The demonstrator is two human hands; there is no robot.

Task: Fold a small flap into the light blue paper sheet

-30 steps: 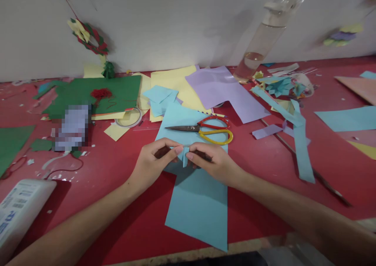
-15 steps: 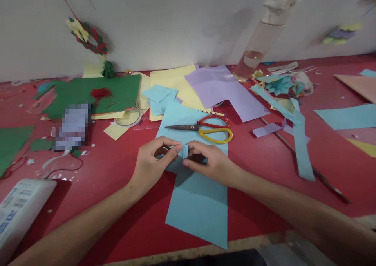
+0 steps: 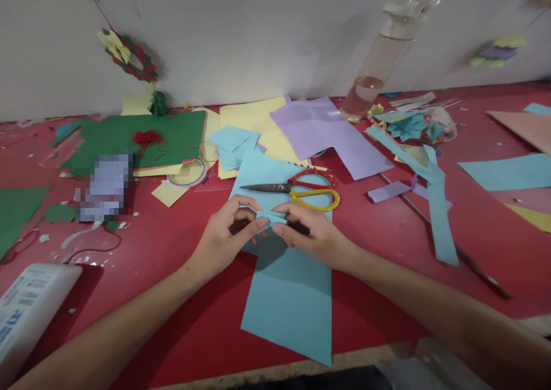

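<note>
left hand point(image 3: 224, 238), right hand point(image 3: 312, 235) pinch small blue paper piece point(image 3: 272, 217) above blue sheet point(image 3: 288, 298), near table front edge. risk: uneven finger pressure skews crease; scissors point(image 3: 301, 189) just behind knuckles.

Scissors point(image 3: 301, 189) lie on a paper sheet point(image 3: 288, 298) just behind the 2 hands; bottle point(image 3: 379, 62) stands far right, against the wall.

No legible text, brand or number is found. Printed blue marks are seen on the white box point(image 3: 30, 309) at the lower left edge, but they are too blurred to be read. One patch on the red table point(image 3: 387, 252) is pixelated, so nothing is readable there.
</note>
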